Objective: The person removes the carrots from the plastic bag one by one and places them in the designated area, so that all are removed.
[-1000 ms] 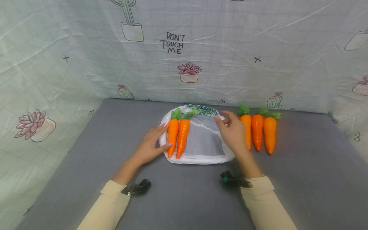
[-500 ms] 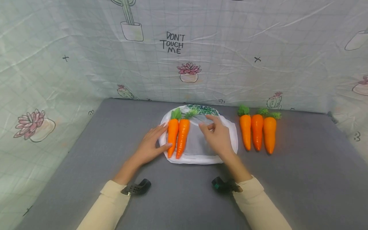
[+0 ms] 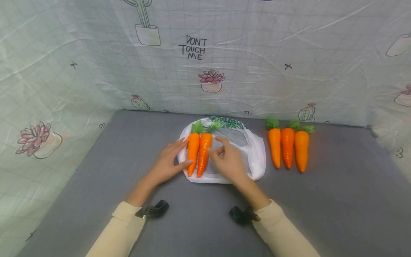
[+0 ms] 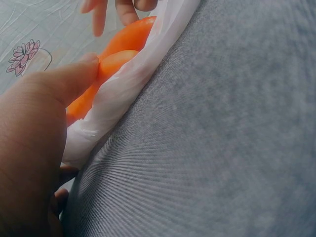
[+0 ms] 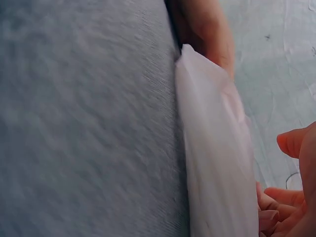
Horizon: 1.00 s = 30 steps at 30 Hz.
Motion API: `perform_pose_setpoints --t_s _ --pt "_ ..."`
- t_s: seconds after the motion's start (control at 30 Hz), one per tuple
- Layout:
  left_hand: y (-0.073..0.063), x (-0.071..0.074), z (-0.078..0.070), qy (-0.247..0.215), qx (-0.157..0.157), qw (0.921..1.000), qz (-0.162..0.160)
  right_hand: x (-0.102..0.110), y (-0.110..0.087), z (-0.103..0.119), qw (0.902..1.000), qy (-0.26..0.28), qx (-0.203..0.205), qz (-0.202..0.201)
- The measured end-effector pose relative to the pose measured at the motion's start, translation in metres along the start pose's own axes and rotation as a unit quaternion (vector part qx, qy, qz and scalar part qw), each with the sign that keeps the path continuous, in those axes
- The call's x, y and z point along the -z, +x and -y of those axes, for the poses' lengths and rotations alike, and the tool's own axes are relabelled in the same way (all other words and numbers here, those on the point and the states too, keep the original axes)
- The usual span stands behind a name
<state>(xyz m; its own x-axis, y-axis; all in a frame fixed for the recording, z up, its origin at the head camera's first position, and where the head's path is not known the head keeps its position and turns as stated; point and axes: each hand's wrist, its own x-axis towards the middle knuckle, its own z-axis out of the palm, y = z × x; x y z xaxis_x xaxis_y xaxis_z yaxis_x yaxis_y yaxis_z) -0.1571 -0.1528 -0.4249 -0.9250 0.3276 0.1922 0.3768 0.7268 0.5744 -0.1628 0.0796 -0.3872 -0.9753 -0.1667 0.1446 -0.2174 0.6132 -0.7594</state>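
Two orange carrots with green tops, a left carrot and a right carrot, lie side by side in the left part of a shallow white bag with a bunched rim. My left hand rests along the bag's left side. Its fingers are fairly straight and its thumb touches the left carrot; the left wrist view shows this thumb close up. Over the bag, my right hand is bent loosely, thumb and forefinger apart, beside the right carrot. Nothing shows between its fingers; contact with the carrot is unclear.
Three more carrots lie in a row on the grey tabletop right of the bag; the middle one is the reddest. A patterned cloth hangs behind and beside the table.
My right hand has moved left across the bag, from its right rim to the right carrot. My left hand and the carrots have stayed in place.
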Motion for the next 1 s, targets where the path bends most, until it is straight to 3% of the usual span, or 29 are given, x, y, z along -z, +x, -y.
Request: perform_pose_setpoints --t_s 0.47,0.8,1.0 --pt "-0.001 -0.002 0.002 0.006 -0.002 1.0 -0.003 -0.016 -0.006 0.003 0.999 0.039 -0.009 0.019" --pt "0.0 -0.003 0.002 0.007 -0.001 1.0 -0.003 -0.026 -0.01 -0.001 0.9991 0.008 -0.028 0.031" --pt "0.0 -0.003 0.002 0.003 -0.001 1.0 -0.005 -0.029 -0.011 0.0 0.9995 -0.009 -0.018 0.023"
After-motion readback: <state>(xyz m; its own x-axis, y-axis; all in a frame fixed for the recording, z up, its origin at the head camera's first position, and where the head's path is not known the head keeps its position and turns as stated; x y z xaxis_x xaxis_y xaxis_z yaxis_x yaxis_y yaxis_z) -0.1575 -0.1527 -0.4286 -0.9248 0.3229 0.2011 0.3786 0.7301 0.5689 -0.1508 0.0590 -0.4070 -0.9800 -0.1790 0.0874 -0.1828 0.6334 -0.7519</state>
